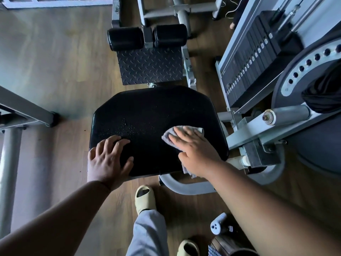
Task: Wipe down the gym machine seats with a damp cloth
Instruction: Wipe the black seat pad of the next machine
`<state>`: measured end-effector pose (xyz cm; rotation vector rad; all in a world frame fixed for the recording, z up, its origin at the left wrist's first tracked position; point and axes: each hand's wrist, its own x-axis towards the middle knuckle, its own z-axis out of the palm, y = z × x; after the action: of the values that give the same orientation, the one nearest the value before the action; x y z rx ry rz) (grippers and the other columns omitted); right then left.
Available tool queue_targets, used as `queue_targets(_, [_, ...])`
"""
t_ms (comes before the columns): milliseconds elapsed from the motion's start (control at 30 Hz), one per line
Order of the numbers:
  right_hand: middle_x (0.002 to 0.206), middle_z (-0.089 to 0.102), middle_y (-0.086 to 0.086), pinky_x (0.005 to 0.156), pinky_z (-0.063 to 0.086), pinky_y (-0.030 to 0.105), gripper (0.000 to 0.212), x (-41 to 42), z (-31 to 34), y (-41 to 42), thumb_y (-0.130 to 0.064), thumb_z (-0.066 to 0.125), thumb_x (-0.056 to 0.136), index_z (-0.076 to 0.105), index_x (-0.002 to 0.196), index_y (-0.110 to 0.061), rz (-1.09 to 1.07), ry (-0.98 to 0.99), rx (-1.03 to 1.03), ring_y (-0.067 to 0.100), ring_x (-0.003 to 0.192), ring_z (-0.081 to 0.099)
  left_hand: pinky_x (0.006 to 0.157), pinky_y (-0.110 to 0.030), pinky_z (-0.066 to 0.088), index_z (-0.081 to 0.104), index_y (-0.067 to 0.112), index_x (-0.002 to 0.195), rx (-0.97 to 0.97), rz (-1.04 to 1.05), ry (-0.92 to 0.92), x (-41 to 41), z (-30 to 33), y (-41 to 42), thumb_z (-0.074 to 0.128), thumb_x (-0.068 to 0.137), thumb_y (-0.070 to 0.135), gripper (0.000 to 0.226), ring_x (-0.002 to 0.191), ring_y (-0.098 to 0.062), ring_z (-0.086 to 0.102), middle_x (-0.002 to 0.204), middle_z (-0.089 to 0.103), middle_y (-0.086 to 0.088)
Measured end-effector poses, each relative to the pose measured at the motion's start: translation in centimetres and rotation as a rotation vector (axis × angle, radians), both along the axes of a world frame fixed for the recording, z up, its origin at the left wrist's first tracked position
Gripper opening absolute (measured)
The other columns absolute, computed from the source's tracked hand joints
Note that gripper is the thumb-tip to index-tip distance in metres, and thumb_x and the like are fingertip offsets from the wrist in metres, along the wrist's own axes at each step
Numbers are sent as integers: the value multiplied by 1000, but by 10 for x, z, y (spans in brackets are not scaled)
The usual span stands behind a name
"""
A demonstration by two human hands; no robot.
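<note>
A black padded machine seat [153,115] fills the middle of the view, with fine water droplets on its left half. My right hand [195,150] lies flat on a grey cloth [168,135], pressing it onto the seat's right side. The cloth sticks out beyond my fingers and hangs under my wrist at the seat's near edge. My left hand [108,159] rests with spread fingers on the seat's near left corner and holds nothing.
Beyond the seat are a checker-plate footrest [149,65] and two black roller pads [147,36]. A weight stack [249,63] and steel frame stand at right. A spray bottle [218,224] stands on the wooden floor near my feet. A grey frame leg [25,109] is at left.
</note>
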<state>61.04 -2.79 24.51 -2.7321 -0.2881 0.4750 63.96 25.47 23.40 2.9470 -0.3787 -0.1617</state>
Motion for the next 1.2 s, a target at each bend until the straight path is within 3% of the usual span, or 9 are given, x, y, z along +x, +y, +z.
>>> queue_targets(67, [165, 13, -9, 124, 1, 39, 66, -10, 1, -23, -28, 19, 89, 30, 154, -31, -18, -25, 24, 14, 153, 4, 100, -55, 36, 54, 35, 127, -40, 4, 48, 5, 5, 3, 41, 80, 62, 56, 125, -28, 40, 134, 48, 5])
queue_targets(133, [163, 21, -7, 125, 6, 41, 59, -2, -2, -45, -21, 30, 93, 36, 151, -29, -141, -57, -4, 15, 152, 12, 101, -56, 37, 56, 37, 124, -82, -10, 84, 14, 9, 6, 43, 78, 64, 55, 125, -27, 41, 132, 48, 7])
queue_targets(267, [162, 19, -3, 122, 5, 39, 58, 49, -8, -38, -19, 38, 96, 29, 153, -27, -390, -47, -130, 23, 148, 12, 107, -56, 33, 54, 37, 127, -38, 6, 74, 36, 8, 1, 56, 85, 60, 48, 133, -27, 36, 140, 43, 4])
queue_targets(367, [161, 16, -1, 122, 5, 44, 60, 52, -10, -8, -21, 34, 93, 28, 152, -26, -265, -35, -66, 28, 148, 10, 113, -55, 25, 44, 37, 134, -11, 86, 88, 46, 0, -10, 52, 86, 63, 55, 140, -26, 27, 150, 32, 3])
queue_targets(500, [164, 13, -10, 125, 3, 40, 69, 3, -4, -29, -30, 15, 86, 32, 153, -30, -14, -9, 73, 13, 152, 4, 113, -52, 23, 43, 36, 133, -14, 105, 45, 45, -6, -17, 49, 84, 63, 56, 140, -24, 26, 149, 31, 3])
queue_targets(667, [161, 28, -3, 121, 19, 43, 57, 40, -17, -67, -18, 32, 93, 41, 149, -24, -310, -92, -48, 21, 148, 21, 113, -52, 22, 43, 36, 132, -10, 118, 41, 46, -7, -18, 38, 79, 67, 61, 139, -25, 26, 148, 30, 3])
queue_targets(800, [162, 20, 0, 120, 9, 45, 56, 102, -19, -31, -18, 38, 95, 32, 150, -24, -431, -61, -104, 26, 147, 15, 113, -51, 21, 41, 37, 132, 12, 118, 45, 48, -7, -19, 37, 78, 68, 62, 139, -25, 25, 148, 29, 4])
queue_targets(1000, [166, 7, -2, 124, -1, 40, 66, 41, -10, -10, -31, 17, 90, 21, 156, -26, 46, -37, -12, 20, 153, 2, 113, -50, 22, 41, 38, 131, 12, 115, 57, 50, -7, -18, 38, 77, 69, 62, 139, -24, 25, 148, 28, 5])
queue_targets(1200, [162, 25, -2, 122, 12, 42, 61, 96, -24, -56, -24, 27, 91, 35, 151, -24, -306, -105, -173, 24, 148, 20, 112, -50, 23, 41, 39, 130, -2, 113, 49, 50, -11, -16, 40, 77, 68, 61, 139, -24, 24, 148, 29, 5])
